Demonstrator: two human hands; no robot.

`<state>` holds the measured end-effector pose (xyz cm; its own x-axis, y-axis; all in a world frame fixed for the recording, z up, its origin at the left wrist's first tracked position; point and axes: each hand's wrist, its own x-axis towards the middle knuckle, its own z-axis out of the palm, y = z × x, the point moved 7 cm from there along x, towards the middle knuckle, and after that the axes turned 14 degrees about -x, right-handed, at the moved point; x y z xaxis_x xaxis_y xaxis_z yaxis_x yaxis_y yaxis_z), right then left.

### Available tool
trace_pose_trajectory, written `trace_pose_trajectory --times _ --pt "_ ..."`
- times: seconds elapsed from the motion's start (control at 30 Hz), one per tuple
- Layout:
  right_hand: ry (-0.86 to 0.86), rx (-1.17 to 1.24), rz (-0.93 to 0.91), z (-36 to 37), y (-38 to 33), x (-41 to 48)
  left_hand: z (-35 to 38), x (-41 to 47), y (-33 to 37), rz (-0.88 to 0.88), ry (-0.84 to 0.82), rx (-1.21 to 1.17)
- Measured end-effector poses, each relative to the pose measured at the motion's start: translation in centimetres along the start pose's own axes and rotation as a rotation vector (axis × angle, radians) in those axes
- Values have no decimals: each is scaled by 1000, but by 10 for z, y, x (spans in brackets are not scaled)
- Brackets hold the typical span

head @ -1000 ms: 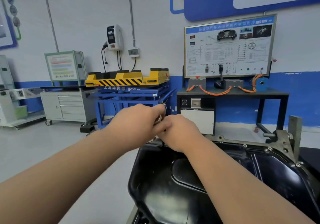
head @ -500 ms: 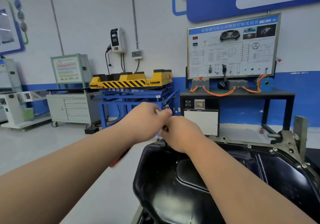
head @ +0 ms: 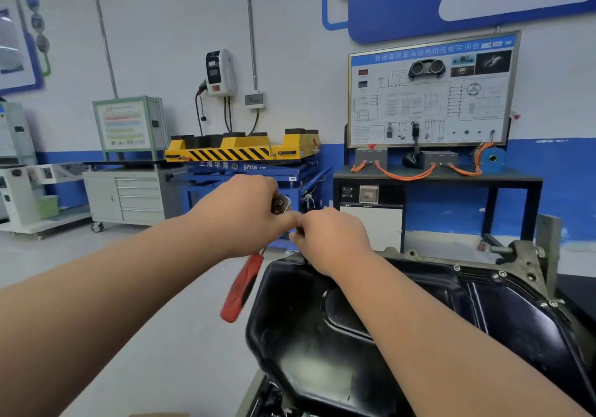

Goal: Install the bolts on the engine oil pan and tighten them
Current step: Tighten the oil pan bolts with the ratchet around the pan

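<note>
The black engine oil pan (head: 338,345) fills the lower right, bottom up, with small bolts (head: 501,274) along its right rim. My left hand (head: 238,213) grips the head of a ratchet wrench (head: 280,204) whose red handle (head: 242,287) hangs down to the left of the pan. My right hand (head: 329,239) pinches the wrench's dark socket or extension (head: 299,230) just above the pan's far left corner. The bolt under the socket is hidden by my fingers.
A grey engine bracket (head: 532,255) rises at the pan's far right. Beyond stand a blue lift table with a yellow striped block (head: 238,150), a grey drawer cabinet (head: 129,197) and a black bench with a training board (head: 432,91). Grey floor lies to the left.
The wrench's red handle has swung down and left into view below my left hand. Both hands stay together at the pan's far left corner.
</note>
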<state>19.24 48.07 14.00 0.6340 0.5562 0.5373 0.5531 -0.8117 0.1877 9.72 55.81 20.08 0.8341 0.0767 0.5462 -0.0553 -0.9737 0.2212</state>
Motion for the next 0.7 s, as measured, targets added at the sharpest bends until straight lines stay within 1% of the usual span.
trace_pose_trajectory --times 0.07,0.1,0.13,0.2,0.3,0.37,0.43,0.47,0.53,0.57,0.6,0.63,0.7 --pt "-2 0 -6 0 -1 -1 5 0 -2 -120 -23 -38" --pt "-9 9 -9 0 0 -1 6 0 -1 -135 -38 -47" --pt "-17 24 -14 0 0 -2 5 0 2 -104 -54 -32" --pt "-26 72 -47 -1 0 -2 0 0 12 49 -96 66" --pt "-33 123 -130 -4 -7 -2 -6 -2 22 274 -178 328" --pt "-41 149 -158 -5 -10 -2 -7 -1 20 316 -184 434" --pt "-32 160 -160 -6 -11 -3 -8 0 15 254 -149 391" --pt "-26 164 -155 -7 -10 -4 -8 1 10 163 -139 303" --pt "-18 158 -146 -9 -10 -6 -4 0 -4 -79 -143 31" --pt "-14 153 -137 -9 -10 -6 -2 0 -8 -150 -134 -50" --pt "-10 155 -123 -9 -8 -6 0 -1 -7 -152 -132 -65" --pt "-9 162 -107 -9 -7 -6 0 -1 -2 -70 -127 25" --pt "-13 166 -68 -7 -2 -4 -1 -2 15 188 -128 333"
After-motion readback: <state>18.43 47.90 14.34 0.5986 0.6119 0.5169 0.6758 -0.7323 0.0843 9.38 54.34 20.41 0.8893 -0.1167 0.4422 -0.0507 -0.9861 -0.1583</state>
